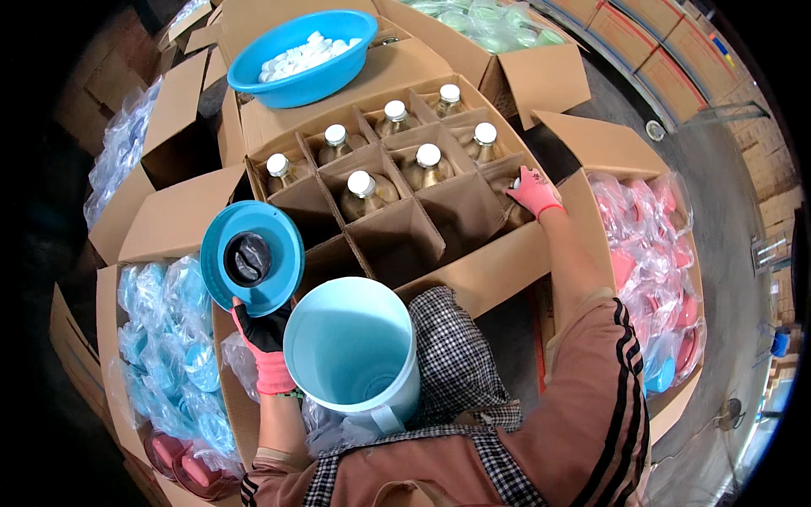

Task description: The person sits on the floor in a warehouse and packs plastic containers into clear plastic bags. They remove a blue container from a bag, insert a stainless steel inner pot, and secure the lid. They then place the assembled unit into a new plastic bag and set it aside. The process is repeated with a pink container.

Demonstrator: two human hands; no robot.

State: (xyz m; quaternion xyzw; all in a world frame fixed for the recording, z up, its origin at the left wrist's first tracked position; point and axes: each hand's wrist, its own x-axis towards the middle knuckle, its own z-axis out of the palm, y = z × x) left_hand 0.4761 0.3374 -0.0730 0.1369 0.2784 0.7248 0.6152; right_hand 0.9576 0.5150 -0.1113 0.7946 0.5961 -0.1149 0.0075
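Observation:
My left hand [263, 345], in a pink and black glove, grips the rim of a round blue lid [291, 253] with a dark centre piece. Beside that hand an uncapped light-blue jug [351, 338] leans against my lap, its inside bare and its handle toward me. My right hand [536, 194], in a pink glove, reaches into the right-hand cell of a divided cardboard box [486, 279]. Its fingers close round the top of a glass bottle [517, 215], mostly hidden in the cell. More white-capped glass bottles [427, 169] stand upright in other cells.
A blue basin [245, 72] of white caps [308, 57] rests on the box's far flap. Boxes of bagged blue pieces [169, 338] and bagged pink pieces [646, 253] flank me. Another box with green bagged pieces [486, 25] stands behind. Raised flaps [600, 139] stick out between them.

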